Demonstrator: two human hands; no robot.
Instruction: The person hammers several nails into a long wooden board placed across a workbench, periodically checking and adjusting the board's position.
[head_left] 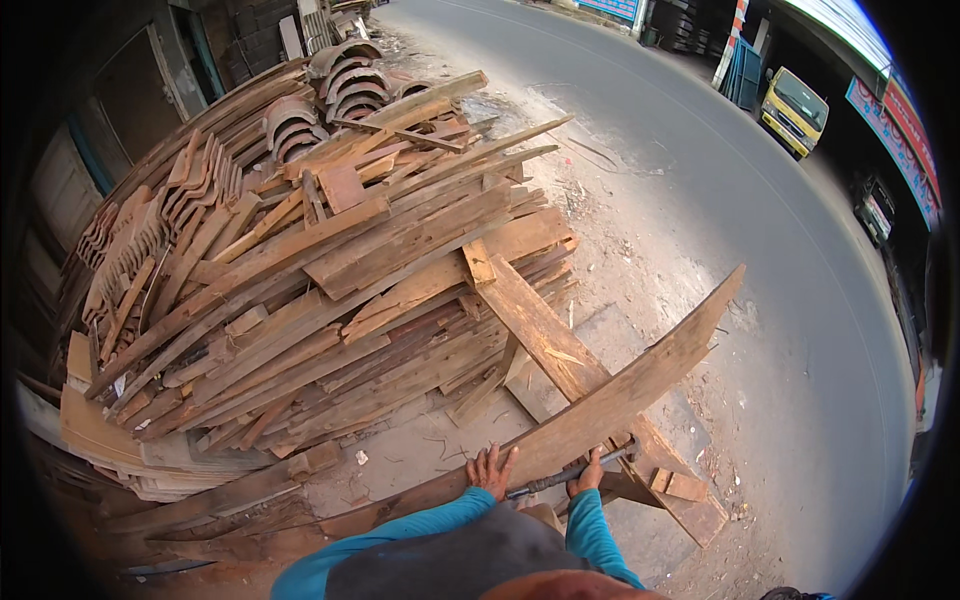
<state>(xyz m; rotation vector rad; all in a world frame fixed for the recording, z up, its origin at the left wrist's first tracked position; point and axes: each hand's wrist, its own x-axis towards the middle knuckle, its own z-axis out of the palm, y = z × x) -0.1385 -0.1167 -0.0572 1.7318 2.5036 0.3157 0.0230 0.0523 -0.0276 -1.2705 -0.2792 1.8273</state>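
Observation:
A long wooden board [640,388] runs slantwise in front of me, from the lower left up to the right. My left hand [490,472] rests on it with fingers spread and their tips at its upper edge. Closed around the dark handle of what looks like a hammer [545,482], my right hand [587,473] is close beside the board. The tool's head [630,447] lies against the board's near side. Beneath, a wide plank [545,335] crosses the board, with a small wood block [678,485] near its lower end. Nails stick out near the board's right end.
A big heap of old planks [400,240] fills the left. Stacked roof tiles [355,85] and more tiles [130,250] lie beyond and beside it. Rubble-strewn ground borders a paved road [700,140] at right; a yellow truck [795,110] stands across it.

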